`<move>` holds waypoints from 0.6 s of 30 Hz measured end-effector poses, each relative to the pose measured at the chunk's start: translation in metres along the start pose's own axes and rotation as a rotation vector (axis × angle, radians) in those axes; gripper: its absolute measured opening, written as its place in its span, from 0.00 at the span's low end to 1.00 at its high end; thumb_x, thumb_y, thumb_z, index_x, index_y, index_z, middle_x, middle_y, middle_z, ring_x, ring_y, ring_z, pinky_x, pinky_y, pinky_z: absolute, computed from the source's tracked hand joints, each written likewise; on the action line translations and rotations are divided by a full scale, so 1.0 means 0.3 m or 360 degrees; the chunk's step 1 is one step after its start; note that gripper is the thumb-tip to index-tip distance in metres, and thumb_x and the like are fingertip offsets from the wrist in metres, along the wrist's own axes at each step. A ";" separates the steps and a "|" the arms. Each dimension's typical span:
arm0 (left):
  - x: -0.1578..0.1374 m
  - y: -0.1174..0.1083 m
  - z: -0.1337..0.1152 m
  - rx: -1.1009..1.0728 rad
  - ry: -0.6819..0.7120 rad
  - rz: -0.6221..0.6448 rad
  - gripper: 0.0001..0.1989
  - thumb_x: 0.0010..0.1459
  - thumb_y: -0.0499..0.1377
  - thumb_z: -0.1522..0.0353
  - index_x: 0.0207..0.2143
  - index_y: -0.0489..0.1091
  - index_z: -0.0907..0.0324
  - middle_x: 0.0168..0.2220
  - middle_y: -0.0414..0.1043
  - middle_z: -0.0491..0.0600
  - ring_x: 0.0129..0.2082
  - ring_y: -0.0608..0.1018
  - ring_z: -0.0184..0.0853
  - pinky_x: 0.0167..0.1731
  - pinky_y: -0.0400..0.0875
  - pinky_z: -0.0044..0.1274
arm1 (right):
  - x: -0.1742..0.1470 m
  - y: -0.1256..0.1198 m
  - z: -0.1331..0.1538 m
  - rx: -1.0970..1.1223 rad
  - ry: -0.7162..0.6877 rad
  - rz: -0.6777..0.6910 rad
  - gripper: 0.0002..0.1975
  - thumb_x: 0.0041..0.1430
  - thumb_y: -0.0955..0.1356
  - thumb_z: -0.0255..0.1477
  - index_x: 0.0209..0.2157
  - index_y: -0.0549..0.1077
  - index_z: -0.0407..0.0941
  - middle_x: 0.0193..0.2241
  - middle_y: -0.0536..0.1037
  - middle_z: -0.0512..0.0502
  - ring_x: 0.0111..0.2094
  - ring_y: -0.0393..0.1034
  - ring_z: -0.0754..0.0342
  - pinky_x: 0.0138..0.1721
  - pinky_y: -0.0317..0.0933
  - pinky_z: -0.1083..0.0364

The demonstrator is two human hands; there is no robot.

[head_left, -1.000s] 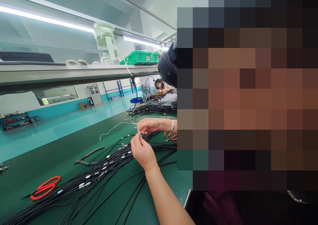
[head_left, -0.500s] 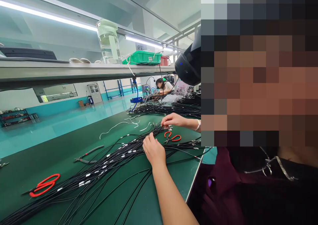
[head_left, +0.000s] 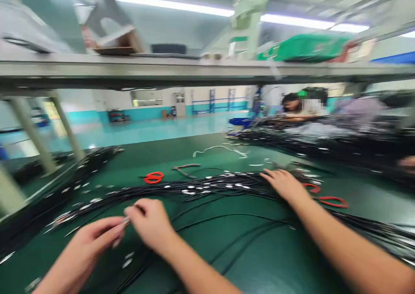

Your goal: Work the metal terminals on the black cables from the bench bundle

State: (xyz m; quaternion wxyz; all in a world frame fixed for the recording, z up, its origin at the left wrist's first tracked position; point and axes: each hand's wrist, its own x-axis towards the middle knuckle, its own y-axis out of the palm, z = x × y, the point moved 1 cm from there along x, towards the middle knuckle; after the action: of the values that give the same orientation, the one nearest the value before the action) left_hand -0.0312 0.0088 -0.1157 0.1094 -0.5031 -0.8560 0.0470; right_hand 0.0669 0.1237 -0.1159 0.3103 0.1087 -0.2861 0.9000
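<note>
Low on the left, my left hand [head_left: 86,246] is closed in a pinch, its fingertips meeting those of my right hand [head_left: 152,225]. Between the two hands shows a small silvery tip, which looks like a cable end [head_left: 126,220]; blur hides its detail. Dark cables run under my right wrist, and a small white label piece [head_left: 128,259] lies below my hands. Just behind them stretches a long bundle of black cables [head_left: 168,191] with white tags. A co-worker's hand [head_left: 285,183], coming from the right, rests on that bundle's right part.
Red-handled snips [head_left: 154,177] and grey-handled pliers [head_left: 188,168] lie beyond the bundle. Another red-handled tool [head_left: 332,202] is under the co-worker's forearm. More cables [head_left: 65,203] lie left, others [head_left: 324,145] at back right. A shelf [head_left: 181,71] crosses above; another person works behind.
The view has swung left, away from the co-worker beside me. Both my hands now show, pinching at a cable end; the co-worker's hand stays on the bundle.
</note>
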 end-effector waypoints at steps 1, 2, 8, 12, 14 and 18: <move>-0.012 -0.021 0.005 0.0024 -0.0099 -0.0010 0.10 0.49 0.61 0.60 0.27 0.73 0.58 0.24 0.69 0.46 0.26 0.68 0.33 0.27 0.64 0.23 | 0.009 0.041 0.012 0.0059 0.0021 0.0002 0.17 0.58 0.60 0.30 0.17 0.63 0.41 0.15 0.61 0.55 0.19 0.55 0.62 0.21 0.49 0.61; -0.018 -0.035 0.005 0.0021 -0.0118 0.0020 0.09 0.50 0.60 0.62 0.27 0.73 0.59 0.23 0.67 0.45 0.25 0.67 0.32 0.27 0.62 0.22 | 0.016 0.063 0.015 0.0114 0.0032 0.0017 0.17 0.58 0.60 0.30 0.16 0.61 0.41 0.14 0.59 0.56 0.19 0.53 0.62 0.21 0.48 0.61; -0.015 -0.057 0.016 -0.0159 -0.0118 0.0125 0.06 0.50 0.59 0.67 0.27 0.72 0.62 0.22 0.66 0.44 0.24 0.65 0.29 0.29 0.60 0.22 | 0.027 0.058 -0.023 0.0339 0.0136 0.0190 0.19 0.57 0.61 0.37 0.17 0.60 0.43 0.15 0.60 0.54 0.19 0.52 0.61 0.23 0.48 0.60; -0.024 -0.070 0.052 -0.0314 -0.0143 0.0145 0.07 0.50 0.59 0.67 0.28 0.72 0.62 0.22 0.66 0.45 0.24 0.66 0.29 0.30 0.61 0.23 | 0.011 0.077 -0.017 0.0282 0.0223 0.0201 0.20 0.57 0.61 0.40 0.18 0.59 0.43 0.16 0.59 0.54 0.20 0.51 0.61 0.23 0.48 0.59; -0.023 -0.075 0.067 -0.0386 -0.0162 0.0140 0.07 0.49 0.60 0.67 0.28 0.72 0.62 0.22 0.67 0.45 0.24 0.66 0.29 0.30 0.61 0.23 | 0.009 0.087 -0.013 0.0281 0.0274 0.0184 0.20 0.57 0.61 0.41 0.18 0.59 0.43 0.16 0.58 0.54 0.20 0.49 0.61 0.22 0.47 0.59; -0.018 -0.080 0.079 -0.0468 -0.0221 0.0108 0.09 0.47 0.61 0.66 0.30 0.73 0.62 0.22 0.68 0.45 0.23 0.67 0.29 0.29 0.62 0.23 | 0.011 0.092 -0.012 0.0280 0.0344 0.0161 0.20 0.56 0.61 0.43 0.18 0.59 0.43 0.16 0.57 0.54 0.20 0.48 0.61 0.21 0.46 0.60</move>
State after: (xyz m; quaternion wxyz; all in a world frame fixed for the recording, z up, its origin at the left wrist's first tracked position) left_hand -0.0547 -0.0071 -0.1350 -0.0267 -0.5378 -0.8417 -0.0405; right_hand 0.0471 0.1097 -0.1300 0.2827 0.0233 -0.1761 0.9426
